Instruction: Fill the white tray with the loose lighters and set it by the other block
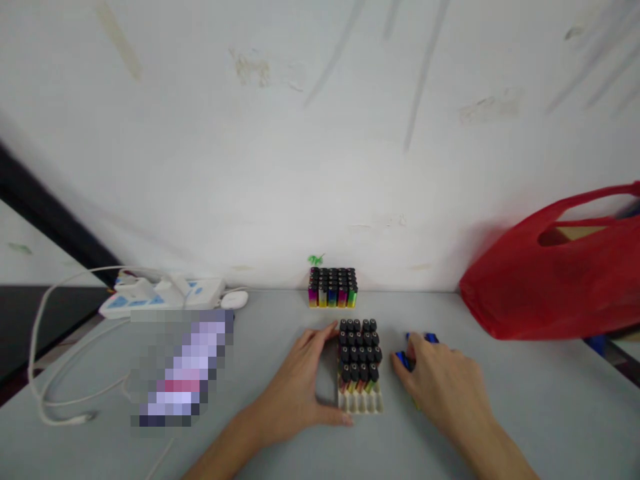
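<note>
A pale ribbed tray (361, 403) lies flat before me, its front cells bare. Several black-topped, colourful batteries (354, 355) stand upright in its rows; the back row has a gap. My left hand (295, 383) spans the tray's left side, fingers at the back corner and thumb at the front edge, gripping it. To the right of the tray, my right hand (443, 380) is curled low over the table, with its fingers closed around a blue battery (403, 361). Another blue piece (431, 338) shows behind its knuckles; the hand hides the rest.
A block of upright colourful batteries (333, 293) stands against the wall. At left are a white power strip (165, 295), a white charger (234, 300), loose cables (65, 420) and a blurred-out phone-like device (187, 367). A red bag (555, 280) sits at the back right.
</note>
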The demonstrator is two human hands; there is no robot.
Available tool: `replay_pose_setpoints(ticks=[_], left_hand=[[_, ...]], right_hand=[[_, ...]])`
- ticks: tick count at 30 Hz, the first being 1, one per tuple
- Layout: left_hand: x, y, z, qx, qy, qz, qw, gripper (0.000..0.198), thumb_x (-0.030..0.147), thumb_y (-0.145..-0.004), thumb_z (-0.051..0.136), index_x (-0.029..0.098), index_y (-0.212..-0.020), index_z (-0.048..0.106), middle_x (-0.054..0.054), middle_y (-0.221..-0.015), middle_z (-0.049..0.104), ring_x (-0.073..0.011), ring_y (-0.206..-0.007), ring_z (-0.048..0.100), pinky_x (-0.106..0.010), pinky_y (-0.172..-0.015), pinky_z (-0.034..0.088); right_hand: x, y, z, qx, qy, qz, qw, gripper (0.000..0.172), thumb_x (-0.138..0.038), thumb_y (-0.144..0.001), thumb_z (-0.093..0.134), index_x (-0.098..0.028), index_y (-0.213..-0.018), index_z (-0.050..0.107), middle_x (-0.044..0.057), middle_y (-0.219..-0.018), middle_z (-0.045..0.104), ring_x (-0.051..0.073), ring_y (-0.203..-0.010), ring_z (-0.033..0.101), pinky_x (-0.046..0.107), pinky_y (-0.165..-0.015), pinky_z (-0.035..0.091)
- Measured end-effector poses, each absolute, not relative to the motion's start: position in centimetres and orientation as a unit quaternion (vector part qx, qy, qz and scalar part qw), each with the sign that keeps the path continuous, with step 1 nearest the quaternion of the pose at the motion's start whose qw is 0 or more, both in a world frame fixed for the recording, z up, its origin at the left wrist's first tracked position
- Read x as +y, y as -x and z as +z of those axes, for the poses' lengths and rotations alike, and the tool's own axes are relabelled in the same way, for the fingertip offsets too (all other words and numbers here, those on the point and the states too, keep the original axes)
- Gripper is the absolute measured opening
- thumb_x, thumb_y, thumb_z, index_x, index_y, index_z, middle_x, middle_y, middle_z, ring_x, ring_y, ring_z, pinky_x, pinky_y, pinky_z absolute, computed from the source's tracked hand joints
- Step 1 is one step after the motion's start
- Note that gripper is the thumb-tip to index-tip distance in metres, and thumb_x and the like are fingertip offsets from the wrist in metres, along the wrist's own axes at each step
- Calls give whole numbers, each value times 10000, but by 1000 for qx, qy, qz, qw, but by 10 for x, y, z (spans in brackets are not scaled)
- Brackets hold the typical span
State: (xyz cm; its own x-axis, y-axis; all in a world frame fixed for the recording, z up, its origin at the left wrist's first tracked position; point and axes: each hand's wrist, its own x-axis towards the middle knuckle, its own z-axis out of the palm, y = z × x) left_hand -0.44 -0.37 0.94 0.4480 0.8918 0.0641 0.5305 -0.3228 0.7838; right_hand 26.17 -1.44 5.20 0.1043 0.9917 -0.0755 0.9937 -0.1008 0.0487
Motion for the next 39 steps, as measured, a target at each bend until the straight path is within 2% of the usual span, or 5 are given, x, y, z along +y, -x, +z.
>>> replay_pose_setpoints(ticks=[15, 21, 26, 33, 39], left_hand=[[-3, 5, 9, 453, -778, 259, 350, 1382, 518, -599, 1095, 285, -1736, 346, -184, -1657, 498, -450, -1538, 458, -621, -1326, 341], [-3, 5, 10, 452, -778, 257, 353, 1361, 530, -613, 1085, 283, -1733, 352, -189, -1649, 503, -453, -1535, 460, -630, -1319, 345], [-3, 4, 11, 452, -780, 256, 350, 1369, 525, -602, 1092, 282, -1729, 353, -187, -1645, 504, -435, -1525, 472, -611, -1318, 353], [-3, 4, 11, 459, -779, 250, 348, 1375, 459, -589, 1108, 262, -1723, 356, -187, -1651, 496, -437, -1532, 458, -597, -1326, 341], [-3, 3, 13, 460, -779, 248, 347, 1374, 449, -589, 1111, 254, -1718, 352, -191, -1628, 510, -426, -1517, 473, -585, -1314, 362]], right_hand=[[-13, -259, 46, 722, -689, -60, 17, 314, -328, -1124, 506, -190, -962, 737, 137, -923, 822, 345, -901, 792, 379, -660, 359], [-16, -257, 43, 723, -651, -181, -140, 240, -297, -1121, 454, -212, -1006, 646, 92, -1000, 766, 286, -927, 724, 375, -775, 419], [-10, -266, 35, 701, -607, -242, -285, 304, -441, -1131, 420, -236, -1009, 609, 95, -1023, 707, 287, -975, 666, 390, -869, 469], [-4, -264, 25, 580, -601, -370, -407, 442, -652, -1076, 482, -233, -1063, 624, 14, -774, 656, 234, -704, 642, 331, -663, 484], [-7, -256, 34, 465, -578, -518, -425, 503, -706, -951, 598, -221, -1061, 675, -75, -615, 424, 141, -489, 380, 261, -463, 263]])
